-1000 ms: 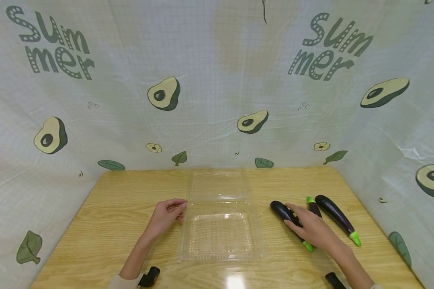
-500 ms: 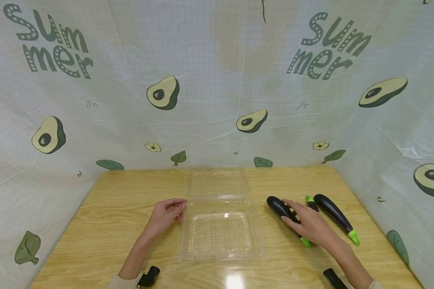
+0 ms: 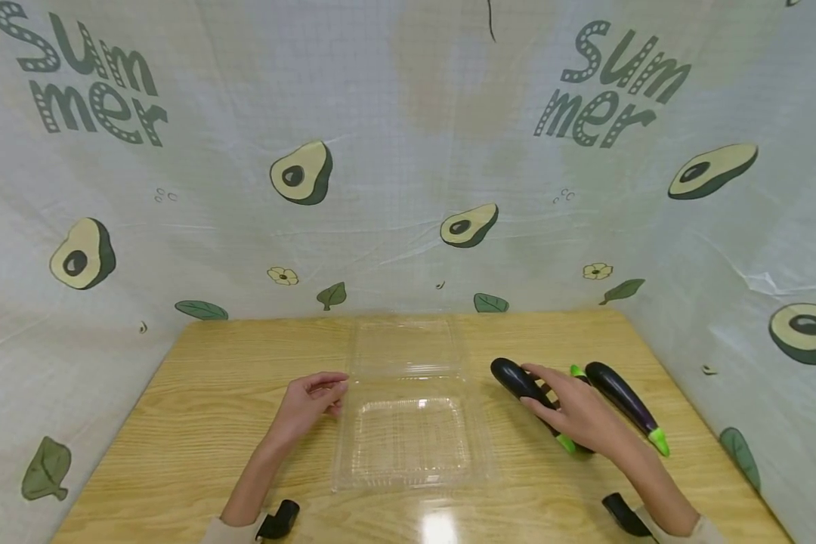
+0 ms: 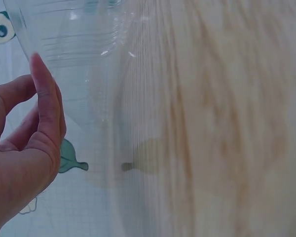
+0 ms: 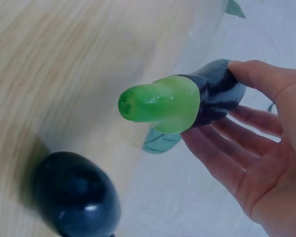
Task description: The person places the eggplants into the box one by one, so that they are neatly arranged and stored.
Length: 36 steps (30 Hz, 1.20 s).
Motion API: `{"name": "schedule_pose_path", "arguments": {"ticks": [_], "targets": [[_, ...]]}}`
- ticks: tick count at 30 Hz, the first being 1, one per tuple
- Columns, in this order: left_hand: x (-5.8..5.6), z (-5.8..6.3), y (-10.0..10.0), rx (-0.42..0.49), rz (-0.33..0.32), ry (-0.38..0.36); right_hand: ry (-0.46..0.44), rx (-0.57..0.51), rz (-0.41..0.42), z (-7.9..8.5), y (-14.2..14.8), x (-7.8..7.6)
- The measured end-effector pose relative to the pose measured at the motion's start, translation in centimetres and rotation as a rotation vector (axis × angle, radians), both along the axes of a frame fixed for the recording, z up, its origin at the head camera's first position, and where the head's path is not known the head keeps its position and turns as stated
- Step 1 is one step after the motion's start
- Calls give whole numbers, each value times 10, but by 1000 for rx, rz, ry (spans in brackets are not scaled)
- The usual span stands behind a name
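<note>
My right hand (image 3: 578, 408) grips a dark purple eggplant (image 3: 514, 376), thumb on one side and fingers on the other. Its bright green stem end (image 5: 160, 103) points toward the camera in the right wrist view. On the left, the thumb and index fingertips of my left hand (image 3: 306, 404) come together at the side rim of a clear plastic clamshell container (image 3: 483, 453), near its hinge. The container lies open, base toward me and lid (image 3: 408, 344) folded back.
A second eggplant (image 3: 622, 394) with a green stem end lies at the right of the wooden table (image 3: 197, 393). Beside it another eggplant (image 3: 577, 372) is mostly hidden behind my right hand. A printed cloth (image 3: 381, 151) encloses the back and sides.
My right hand, holding the eggplant, has moved a little left and away from me. The left hand keeps its place at the container. The head view has shifted slightly.
</note>
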<state>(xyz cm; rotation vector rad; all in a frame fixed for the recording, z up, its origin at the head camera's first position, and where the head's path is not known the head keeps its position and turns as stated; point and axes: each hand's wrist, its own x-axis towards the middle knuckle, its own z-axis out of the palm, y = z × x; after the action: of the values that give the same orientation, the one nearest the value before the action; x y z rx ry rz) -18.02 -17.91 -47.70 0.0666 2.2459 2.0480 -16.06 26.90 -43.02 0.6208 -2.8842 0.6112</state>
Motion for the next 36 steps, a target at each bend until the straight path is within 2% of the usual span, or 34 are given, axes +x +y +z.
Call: {"name": "schedule_pose_path", "arguments": {"ticks": [10,23,36], "targets": [[0,0,-1,1,-4,3,9,-30,58,15,-11,-3],[-1,0,0,-7,6,-3,-44,-89,137,33,-27,-9],[-2,3,-1,-10,-4,-3,-85,-116,239,50,-56,-16]]}}
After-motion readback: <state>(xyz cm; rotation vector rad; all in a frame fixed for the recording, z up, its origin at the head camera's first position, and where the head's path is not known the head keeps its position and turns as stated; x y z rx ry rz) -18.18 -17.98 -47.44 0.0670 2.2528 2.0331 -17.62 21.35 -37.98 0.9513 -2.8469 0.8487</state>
